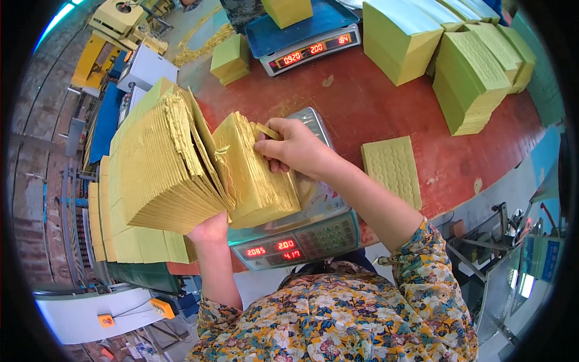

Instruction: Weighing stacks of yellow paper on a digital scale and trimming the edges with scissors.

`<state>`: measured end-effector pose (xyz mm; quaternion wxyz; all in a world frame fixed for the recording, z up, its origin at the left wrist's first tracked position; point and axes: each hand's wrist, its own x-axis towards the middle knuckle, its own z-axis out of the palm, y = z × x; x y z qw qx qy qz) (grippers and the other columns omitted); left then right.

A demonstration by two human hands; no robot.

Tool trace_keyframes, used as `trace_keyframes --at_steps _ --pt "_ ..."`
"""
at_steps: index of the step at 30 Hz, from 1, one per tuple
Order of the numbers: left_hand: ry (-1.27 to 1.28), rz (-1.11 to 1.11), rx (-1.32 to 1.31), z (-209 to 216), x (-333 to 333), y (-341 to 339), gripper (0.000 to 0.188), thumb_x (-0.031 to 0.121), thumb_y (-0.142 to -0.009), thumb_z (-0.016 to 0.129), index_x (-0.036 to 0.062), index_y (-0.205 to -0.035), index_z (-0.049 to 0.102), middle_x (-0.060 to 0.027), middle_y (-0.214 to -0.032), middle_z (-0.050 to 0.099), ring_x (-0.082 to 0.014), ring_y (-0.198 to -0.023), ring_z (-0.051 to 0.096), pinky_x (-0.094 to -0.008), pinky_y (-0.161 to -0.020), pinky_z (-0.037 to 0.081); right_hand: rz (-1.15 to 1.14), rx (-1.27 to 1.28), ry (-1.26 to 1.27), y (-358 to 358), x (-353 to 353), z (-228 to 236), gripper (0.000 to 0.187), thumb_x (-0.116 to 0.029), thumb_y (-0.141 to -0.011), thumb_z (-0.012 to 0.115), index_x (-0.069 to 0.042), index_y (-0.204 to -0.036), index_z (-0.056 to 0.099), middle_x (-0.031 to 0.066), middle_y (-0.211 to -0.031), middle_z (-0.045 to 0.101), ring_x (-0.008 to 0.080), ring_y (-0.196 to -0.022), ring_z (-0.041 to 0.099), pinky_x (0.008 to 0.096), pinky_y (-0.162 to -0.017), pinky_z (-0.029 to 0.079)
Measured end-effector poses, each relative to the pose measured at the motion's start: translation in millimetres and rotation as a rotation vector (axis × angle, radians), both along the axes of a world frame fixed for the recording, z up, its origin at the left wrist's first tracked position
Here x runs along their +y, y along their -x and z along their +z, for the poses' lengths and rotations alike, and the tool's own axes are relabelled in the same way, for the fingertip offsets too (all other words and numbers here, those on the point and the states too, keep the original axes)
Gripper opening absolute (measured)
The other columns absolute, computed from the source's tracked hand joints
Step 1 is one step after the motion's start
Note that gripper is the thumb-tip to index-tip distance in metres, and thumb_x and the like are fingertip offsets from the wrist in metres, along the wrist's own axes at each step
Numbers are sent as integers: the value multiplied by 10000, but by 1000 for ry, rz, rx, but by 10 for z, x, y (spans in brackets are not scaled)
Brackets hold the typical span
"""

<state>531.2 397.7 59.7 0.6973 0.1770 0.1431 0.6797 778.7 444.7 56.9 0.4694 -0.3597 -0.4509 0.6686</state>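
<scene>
A thick stack of yellow paper sheets (163, 163) leans to the left, its layered edges toward me. My left hand (209, 230) grips it at its lower right corner; the fingers are hidden behind the paper. Against its right side, a second block of yellow paper (256, 181) sits on the near digital scale (295, 242), whose red display is lit. My right hand (295, 146) is closed over the top of this block, thumb and forefinger pinching a small folded strip of yellow paper (269, 131).
A far scale (310, 51) with a blue tray bears another yellow block (287, 11). Beside it stands a small paper stack (230, 58). Tall paper stacks (473, 78) occupy the far right. An embossed yellow pad (392, 172) lies on the red table (338, 93). More blocks (154, 244) stand left.
</scene>
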Motion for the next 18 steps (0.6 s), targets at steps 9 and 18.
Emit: trace_keyframes --at_steps 9,18 --pt "0 13 8 -17 -12 -12 851 445 -929 587 81 -1571 163 -251 -1615 73 -439 -1356 377 -557 -1091 367 -5 -54 23 32 -15 -43 156 -118 -912 613 34 -938 593 52 -685 599 120 -540 598 280 -484 470" --pt "18 42 36 -4 -47 -8 827 430 -935 590 59 -1559 192 -245 -1613 97 -427 -1361 366 -566 -1070 396 -46 37 42 56 23 -154 156 -142 -942 610 10 -946 579 37 -689 593 105 -543 572 249 -464 427"
